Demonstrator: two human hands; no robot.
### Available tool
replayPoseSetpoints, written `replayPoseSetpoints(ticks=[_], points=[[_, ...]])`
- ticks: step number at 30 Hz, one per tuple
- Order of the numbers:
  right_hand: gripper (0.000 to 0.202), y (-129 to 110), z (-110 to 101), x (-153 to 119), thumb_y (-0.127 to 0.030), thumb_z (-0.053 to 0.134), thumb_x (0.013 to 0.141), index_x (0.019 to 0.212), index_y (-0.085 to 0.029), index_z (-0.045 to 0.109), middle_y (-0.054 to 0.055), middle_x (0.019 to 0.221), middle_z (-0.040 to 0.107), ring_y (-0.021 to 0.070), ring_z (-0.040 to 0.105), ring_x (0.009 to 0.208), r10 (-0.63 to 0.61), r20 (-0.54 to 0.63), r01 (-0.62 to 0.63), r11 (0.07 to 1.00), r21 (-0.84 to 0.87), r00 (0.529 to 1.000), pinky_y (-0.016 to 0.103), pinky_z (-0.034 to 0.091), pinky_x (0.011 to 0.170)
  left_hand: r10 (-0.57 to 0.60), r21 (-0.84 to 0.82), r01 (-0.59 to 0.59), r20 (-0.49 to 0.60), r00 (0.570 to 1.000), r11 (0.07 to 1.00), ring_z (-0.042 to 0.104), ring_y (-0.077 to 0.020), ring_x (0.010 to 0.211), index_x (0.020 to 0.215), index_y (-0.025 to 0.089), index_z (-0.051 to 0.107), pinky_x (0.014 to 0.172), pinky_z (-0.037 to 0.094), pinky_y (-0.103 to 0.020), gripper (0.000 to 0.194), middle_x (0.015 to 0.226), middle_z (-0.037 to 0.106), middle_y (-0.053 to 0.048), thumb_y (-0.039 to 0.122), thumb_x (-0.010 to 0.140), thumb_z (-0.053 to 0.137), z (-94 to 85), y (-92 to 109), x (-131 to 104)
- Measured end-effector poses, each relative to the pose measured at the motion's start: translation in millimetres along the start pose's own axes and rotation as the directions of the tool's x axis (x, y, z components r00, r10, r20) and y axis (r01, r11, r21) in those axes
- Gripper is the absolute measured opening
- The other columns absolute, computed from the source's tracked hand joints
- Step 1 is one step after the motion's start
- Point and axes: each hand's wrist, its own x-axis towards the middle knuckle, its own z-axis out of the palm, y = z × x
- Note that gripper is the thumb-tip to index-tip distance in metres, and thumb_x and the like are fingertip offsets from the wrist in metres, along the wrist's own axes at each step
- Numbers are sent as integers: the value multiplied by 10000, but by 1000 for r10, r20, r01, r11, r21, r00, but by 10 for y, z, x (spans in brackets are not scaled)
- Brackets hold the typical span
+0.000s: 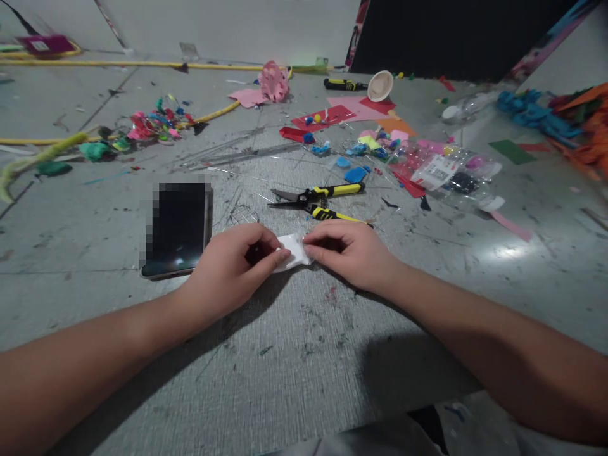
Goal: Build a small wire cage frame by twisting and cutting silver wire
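Observation:
A small white piece, paper or a soft packet by its look (295, 251), is stretched between my two hands low over the grey surface. My left hand (237, 256) pinches its left end between thumb and fingers. On the other side my right hand (354, 250) grips the right end, where a bit of clear film seems to show. Just beyond the hands lie open-bladed shears (308, 199) with yellow and black handles. A dark tablet or phone (178, 228) rests left of my left hand, and a thin wire loop (244, 215) sits between them.
Farther off are red paper pieces (327, 118), a paper cup (380, 86), a yellow-black tool (344, 84) and a pink paper shape (274, 82). Clear plastic packaging (456, 174) lies at right. Colourful scraps (156, 120) and a yellow cord (118, 64) spread across the back left.

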Motion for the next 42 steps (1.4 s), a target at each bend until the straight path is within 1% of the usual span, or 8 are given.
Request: replayPoseSetpoints(ticks=[5,8,13,19,26,33,37,42], points=[[128,-12,-20,13,-140,823,891,1008,-181,851,40,975,791,160,703,868,2,69,-1,1000,-14,998,302,533,799,119,94,-118,-9,993,989,629,-169,712,877,185,730,655,441,-306,168,788,694,-10,276,1018,727,-4,-16,-21],[116,-16,-18,6,-102,782,910,989,-161,843,33,925,769,144,674,806,22,63,-19,998,-56,998,283,500,738,193,127,-188,-27,981,974,639,-177,785,936,180,734,688,479,-300,118,920,667,-41,250,1030,726,21,-50,-50],[92,-58,-19,-25,-100,740,984,973,-134,824,49,926,731,172,666,898,-61,132,90,970,-227,989,306,482,823,296,255,-285,-6,955,924,679,-271,1065,1005,178,693,915,549,-405,63,1184,684,-122,210,1056,676,61,-100,-66],[173,-105,-39,-31,-183,680,1076,998,-128,825,57,950,680,188,640,930,-29,213,89,956,-278,977,328,461,854,330,306,-332,60,942,892,701,-281,1021,1003,193,641,912,558,-432,107,1128,750,-112,180,1094,587,38,-49,-49],[77,-144,-72,-15,-120,758,1003,985,-149,827,24,915,654,162,623,879,4,282,58,976,-212,960,310,456,815,318,400,-333,105,942,854,656,-314,1007,1027,177,617,901,548,-484,144,1087,725,-129,144,1108,503,44,-53,-62],[117,-92,-7,-45,-136,776,993,1094,-157,832,3,898,638,139,612,835,-80,188,105,986,-128,979,289,459,774,214,263,-203,-15,977,943,644,-226,906,1033,219,556,796,557,-378,99,1015,649,-70,191,1113,506,20,-42,-79],[162,-64,21,-79,-199,701,1060,1140,-179,840,15,941,646,130,608,823,-165,162,176,983,-56,973,282,462,747,263,180,-244,-91,960,953,629,-223,869,1007,243,526,754,551,-383,110,948,634,-52,188,1103,528,15,-48,-73],[105,-95,57,-112,-237,771,1014,1083,-192,835,11,937,658,125,585,780,-162,128,160,987,27,978,276,454,711,291,169,-264,-166,942,950,622,-233,853,997,271,498,719,546,-408,141,919,625,-49,169,1089,528,-4,-7,-67]])
